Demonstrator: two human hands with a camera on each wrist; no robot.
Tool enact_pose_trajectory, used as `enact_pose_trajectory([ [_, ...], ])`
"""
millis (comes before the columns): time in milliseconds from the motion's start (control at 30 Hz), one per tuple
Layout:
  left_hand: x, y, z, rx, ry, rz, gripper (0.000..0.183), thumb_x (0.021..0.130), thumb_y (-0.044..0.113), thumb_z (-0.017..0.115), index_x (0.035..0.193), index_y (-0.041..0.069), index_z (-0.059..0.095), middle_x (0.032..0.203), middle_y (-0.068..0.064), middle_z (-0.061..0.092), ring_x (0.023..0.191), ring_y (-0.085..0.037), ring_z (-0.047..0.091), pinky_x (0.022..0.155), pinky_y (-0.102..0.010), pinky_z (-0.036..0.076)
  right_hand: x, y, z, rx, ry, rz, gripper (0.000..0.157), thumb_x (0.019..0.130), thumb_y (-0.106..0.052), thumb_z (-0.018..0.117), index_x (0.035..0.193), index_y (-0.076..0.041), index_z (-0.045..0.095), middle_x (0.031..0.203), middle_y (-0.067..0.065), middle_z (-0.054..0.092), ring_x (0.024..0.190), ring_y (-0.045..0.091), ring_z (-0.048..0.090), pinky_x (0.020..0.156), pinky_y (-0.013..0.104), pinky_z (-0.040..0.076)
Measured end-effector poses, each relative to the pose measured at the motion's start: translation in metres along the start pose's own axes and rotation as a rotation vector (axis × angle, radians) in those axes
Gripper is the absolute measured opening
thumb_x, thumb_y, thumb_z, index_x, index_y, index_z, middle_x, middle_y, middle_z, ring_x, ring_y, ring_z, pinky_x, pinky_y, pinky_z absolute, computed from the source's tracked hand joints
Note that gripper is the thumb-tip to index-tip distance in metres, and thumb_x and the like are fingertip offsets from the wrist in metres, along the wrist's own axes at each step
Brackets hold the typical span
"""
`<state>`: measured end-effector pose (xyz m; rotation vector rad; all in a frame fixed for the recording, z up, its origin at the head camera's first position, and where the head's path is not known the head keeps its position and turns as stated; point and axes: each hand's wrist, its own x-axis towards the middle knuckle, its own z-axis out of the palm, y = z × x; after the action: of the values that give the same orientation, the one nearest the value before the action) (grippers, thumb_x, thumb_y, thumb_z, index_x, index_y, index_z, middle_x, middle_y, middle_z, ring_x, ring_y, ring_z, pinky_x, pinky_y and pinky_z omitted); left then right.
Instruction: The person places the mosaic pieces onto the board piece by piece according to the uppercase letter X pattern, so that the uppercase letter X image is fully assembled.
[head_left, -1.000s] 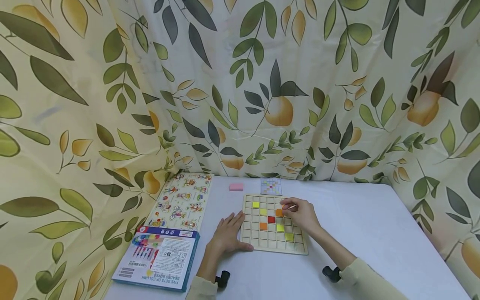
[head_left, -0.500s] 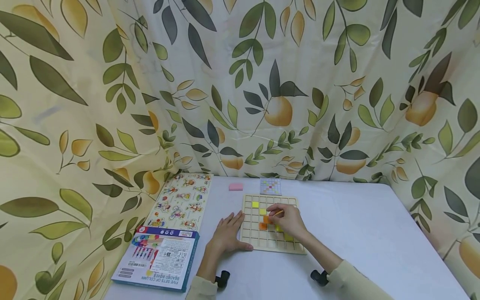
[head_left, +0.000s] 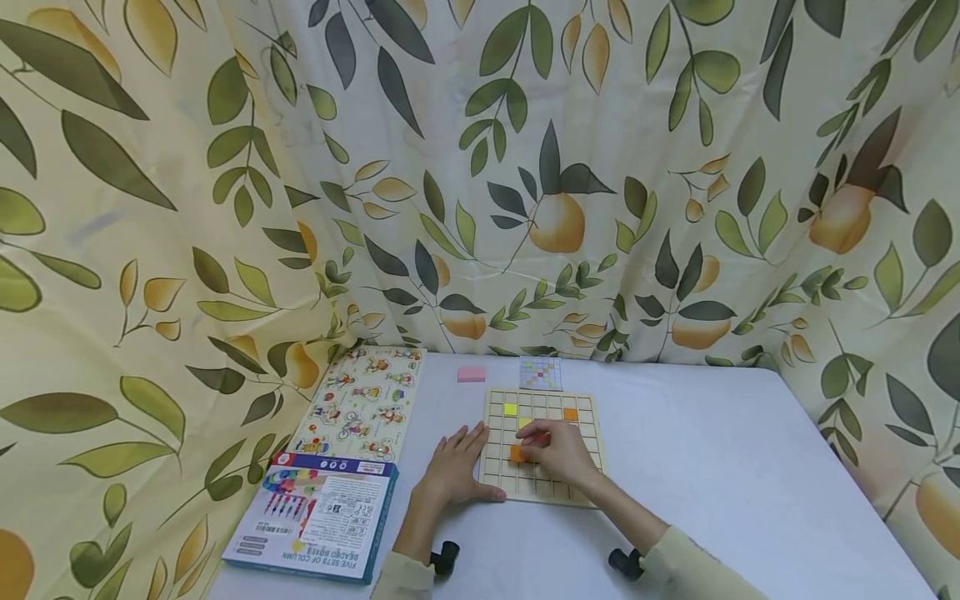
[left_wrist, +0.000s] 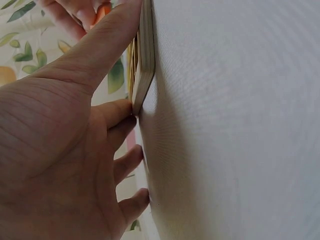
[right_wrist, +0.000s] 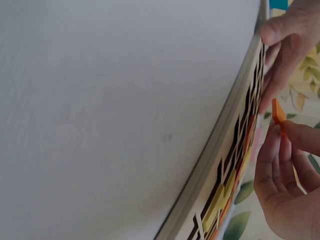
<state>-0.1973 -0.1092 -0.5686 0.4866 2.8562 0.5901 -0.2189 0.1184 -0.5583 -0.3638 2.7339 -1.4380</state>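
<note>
A wooden grid board (head_left: 498,483) lies on the table, with coloured square tiles in some of its cells. My left hand (head_left: 455,467) rests at its left side, fingers spread and straight, the thumb along the near left corner. In the left wrist view the thumb and index finger lie against the board's edge. Over the middle of the board, my right hand (head_left: 562,454) pinches an orange tile (right_wrist: 278,112) between thumb and fingertips. A yellow tile (head_left: 511,410) and an orange tile (head_left: 571,414) show in the far rows. The right hand hides other cells.
Behind the board lie a pattern card (head_left: 541,373) with coloured squares and a small pink block (head_left: 472,374). At the left are a blue-edged box (head_left: 315,517) and a sheet of printed figures (head_left: 365,400). A leaf-patterned curtain (head_left: 480,217) surrounds the table.
My right hand has moved left and nearer across the board from its far right part, uncovering the orange tile there. The left hand has stayed in place.
</note>
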Motion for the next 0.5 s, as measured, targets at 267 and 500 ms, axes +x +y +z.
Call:
enact_pose_trajectory([
  [267, 0.000, 0.000, 0.001, 0.015, 0.003, 0.002, 0.117, 0.073, 0.067, 0.085, 0.164, 0.013, 0.034, 0.172, -0.002, 0.029, 0.158, -0.032, 0.024, 0.127, -0.059, 0.021, -0.004, -0.003, 0.009, 0.012, -0.039, -0.035, 0.017, 0.087, -0.002, 0.082, 0.102, -0.009, 0.079, 0.085, -0.005, 0.073, 0.075, 0.011, 0.067, 0.065, 0.024, 0.055],
  [500, 0.000, -0.001, 0.002, 0.008, 0.007, 0.002, 0.118, 0.072, 0.067, 0.085, 0.164, 0.013, 0.035, 0.171, -0.002, 0.029, 0.158, -0.032, 0.024, 0.127, -0.059, 0.021, -0.008, -0.008, 0.014, 0.015, -0.078, -0.068, 0.015, 0.088, 0.002, 0.079, 0.102, -0.004, 0.078, 0.084, 0.001, 0.071, 0.073, 0.013, 0.066, 0.058, 0.023, 0.056],
])
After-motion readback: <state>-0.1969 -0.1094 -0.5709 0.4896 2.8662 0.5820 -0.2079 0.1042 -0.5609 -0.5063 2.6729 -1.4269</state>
